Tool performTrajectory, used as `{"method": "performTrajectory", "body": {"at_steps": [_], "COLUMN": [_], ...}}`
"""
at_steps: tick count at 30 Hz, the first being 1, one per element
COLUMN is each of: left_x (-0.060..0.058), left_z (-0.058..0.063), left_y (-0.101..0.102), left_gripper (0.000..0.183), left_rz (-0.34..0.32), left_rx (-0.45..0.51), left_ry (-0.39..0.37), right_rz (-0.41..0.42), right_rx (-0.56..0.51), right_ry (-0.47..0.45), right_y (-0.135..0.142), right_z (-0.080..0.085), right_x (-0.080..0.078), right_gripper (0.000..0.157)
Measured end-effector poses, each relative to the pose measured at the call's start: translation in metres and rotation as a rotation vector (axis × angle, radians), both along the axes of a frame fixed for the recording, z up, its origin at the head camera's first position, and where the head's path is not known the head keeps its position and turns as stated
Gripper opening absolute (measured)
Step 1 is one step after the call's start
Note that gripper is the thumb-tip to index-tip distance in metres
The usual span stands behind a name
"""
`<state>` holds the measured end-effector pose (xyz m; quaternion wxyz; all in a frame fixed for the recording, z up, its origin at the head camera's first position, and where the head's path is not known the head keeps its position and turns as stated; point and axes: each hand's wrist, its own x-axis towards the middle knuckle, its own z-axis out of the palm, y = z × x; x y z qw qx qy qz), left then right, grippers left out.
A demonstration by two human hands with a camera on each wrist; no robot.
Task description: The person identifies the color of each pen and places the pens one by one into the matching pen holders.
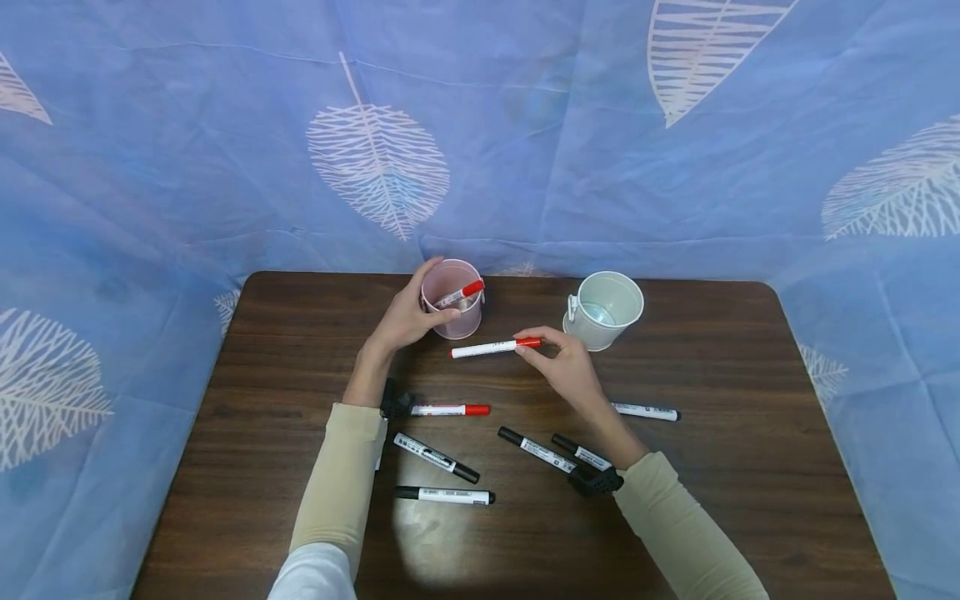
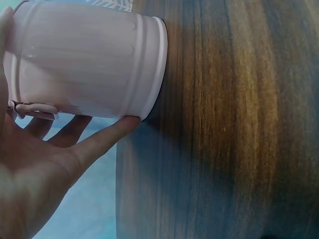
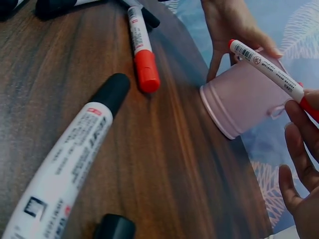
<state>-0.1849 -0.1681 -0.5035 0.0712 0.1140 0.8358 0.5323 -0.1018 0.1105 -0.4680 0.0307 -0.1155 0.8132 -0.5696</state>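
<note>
My left hand (image 1: pixel 405 318) holds a small pink bucket (image 1: pixel 459 327) at the table's far edge, thumb near its front rim and fingers round the left side. A red-capped marker (image 1: pixel 461 294) leans inside that bucket, its cap above the rim. Between thumb and fingers, my right hand (image 1: pixel 564 367) pinches a second red marker (image 1: pixel 483 349) by its red cap. This marker lies nearly level, its other end pointing left, just in front of the pink bucket. The right wrist view shows the held marker (image 3: pixel 264 69) in front of the bucket's side.
A pale green bucket (image 1: pixel 597 333) stands right of the pink one. Another red marker (image 1: pixel 450 410) lies on the wooden table (image 1: pixel 720 350). Several black markers lie nearer, including one (image 1: pixel 446 496) at front left and one (image 1: pixel 536 450) beside my right wrist. A blue leaf-patterned cloth (image 1: pixel 510 150) hangs behind.
</note>
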Motion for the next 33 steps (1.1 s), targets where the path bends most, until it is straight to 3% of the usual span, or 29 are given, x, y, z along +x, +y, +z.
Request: {"method": "performTrajectory", "body": {"at_steps": [9, 16, 24, 33], "left_x": [-0.001, 0.005, 0.002, 0.001], "left_z": [0.000, -0.001, -0.001, -0.002], "left_y": [0.002, -0.009, -0.005, 0.002], "left_gripper": [0.094, 0.094, 0.093, 0.093], "left_rz": [-0.016, 0.024, 0.007, -0.006], "left_rx": [0.025, 0.002, 0.029, -0.005], "left_ry": [-0.002, -0.005, 0.001, 0.022], "right_rz": [-0.026, 0.011, 0.000, -0.045], "right_rx": [-0.094, -0.179, -0.203, -0.233], "right_ry": [0.020, 0.006, 0.041, 0.047], "right_y": [0.010, 0.007, 0.011, 0.010], "right_z": [0.007, 0.006, 0.007, 0.015], "right_x": [-0.005, -0.012, -0.017, -0.026], "right_gripper": [0.020, 0.023, 0.022, 0.021]}}
